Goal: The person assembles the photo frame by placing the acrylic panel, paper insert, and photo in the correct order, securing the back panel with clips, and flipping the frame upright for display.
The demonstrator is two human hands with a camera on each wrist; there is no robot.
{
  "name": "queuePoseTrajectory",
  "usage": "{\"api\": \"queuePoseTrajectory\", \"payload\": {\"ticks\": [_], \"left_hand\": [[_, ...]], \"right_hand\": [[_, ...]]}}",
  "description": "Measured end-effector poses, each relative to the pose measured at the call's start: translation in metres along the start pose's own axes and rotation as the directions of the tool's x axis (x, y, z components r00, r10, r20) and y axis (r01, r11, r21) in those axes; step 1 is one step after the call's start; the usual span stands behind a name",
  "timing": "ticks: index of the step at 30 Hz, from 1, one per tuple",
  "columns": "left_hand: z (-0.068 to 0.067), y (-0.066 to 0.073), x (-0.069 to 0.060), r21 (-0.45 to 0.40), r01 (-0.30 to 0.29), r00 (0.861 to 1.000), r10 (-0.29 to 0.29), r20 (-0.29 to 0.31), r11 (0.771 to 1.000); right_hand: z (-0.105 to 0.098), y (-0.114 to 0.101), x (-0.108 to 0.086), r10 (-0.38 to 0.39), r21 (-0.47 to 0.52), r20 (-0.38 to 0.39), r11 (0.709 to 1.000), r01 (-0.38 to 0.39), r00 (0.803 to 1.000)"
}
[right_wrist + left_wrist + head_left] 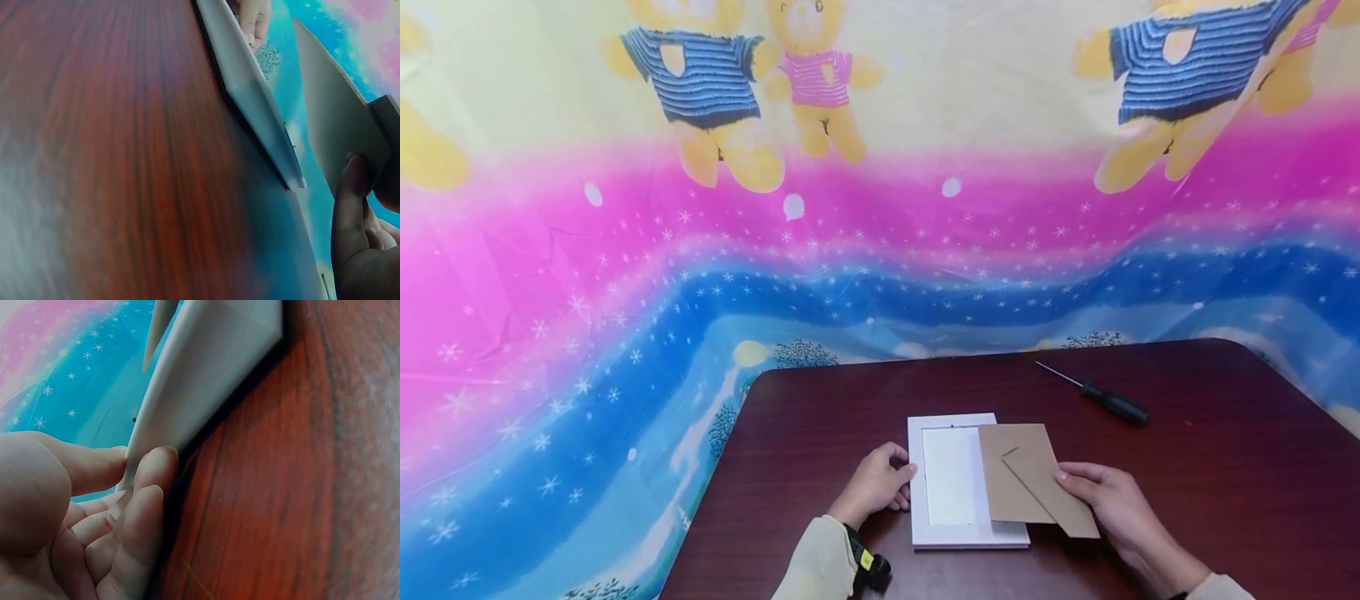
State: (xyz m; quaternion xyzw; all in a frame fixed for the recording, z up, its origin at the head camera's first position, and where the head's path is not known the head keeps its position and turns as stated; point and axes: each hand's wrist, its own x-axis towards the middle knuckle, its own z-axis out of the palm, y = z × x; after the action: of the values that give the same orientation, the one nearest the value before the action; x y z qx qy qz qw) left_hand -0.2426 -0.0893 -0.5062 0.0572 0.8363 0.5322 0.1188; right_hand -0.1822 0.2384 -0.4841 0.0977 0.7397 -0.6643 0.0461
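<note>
A white picture frame (917,492) lies on the table, a white panel (951,479) showing inside its border. At its left edge is my left hand (876,482); in the left wrist view the thumb sits on top and the fingers (156,469) lie against the side. My right hand (1108,500) pinches a brown cardboard backing board (1018,475) with an angled stand strip on it. The board overlaps the frame's right part in the head view. In the right wrist view the board (337,106) is raised, apart from the frame (244,81).
A screwdriver (1112,403) with a black handle lies on the dark red wooden table (850,392), beyond the right hand. Behind the table hangs a colourful cloth (880,275) printed with bears and snowflakes.
</note>
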Motion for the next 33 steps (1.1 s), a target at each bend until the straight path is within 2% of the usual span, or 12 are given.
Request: {"api": "queuePoseTrajectory", "payload": {"ticks": [9, 21, 33], "left_hand": [[0.000, 0.000, -0.001, -0.019, -0.016, 1.000, 0.016, -0.001, 1.000], [0.000, 0.001, -0.002, -0.025, -0.005, 1.000, 0.005, -0.004, 1.000], [0.001, 0.000, -0.001, -0.038, -0.010, 1.000, 0.010, -0.001, 0.999]], "right_hand": [[0.011, 0.003, 0.001, 0.004, 0.005, 0.015, 1.000, -0.004, 1.000], [0.022, 0.002, 0.002, -0.010, 0.031, 0.020, 0.999, 0.009, 1.000], [0.033, 0.001, 0.004, -0.018, 0.012, 0.018, 1.000, 0.017, 1.000]]}}
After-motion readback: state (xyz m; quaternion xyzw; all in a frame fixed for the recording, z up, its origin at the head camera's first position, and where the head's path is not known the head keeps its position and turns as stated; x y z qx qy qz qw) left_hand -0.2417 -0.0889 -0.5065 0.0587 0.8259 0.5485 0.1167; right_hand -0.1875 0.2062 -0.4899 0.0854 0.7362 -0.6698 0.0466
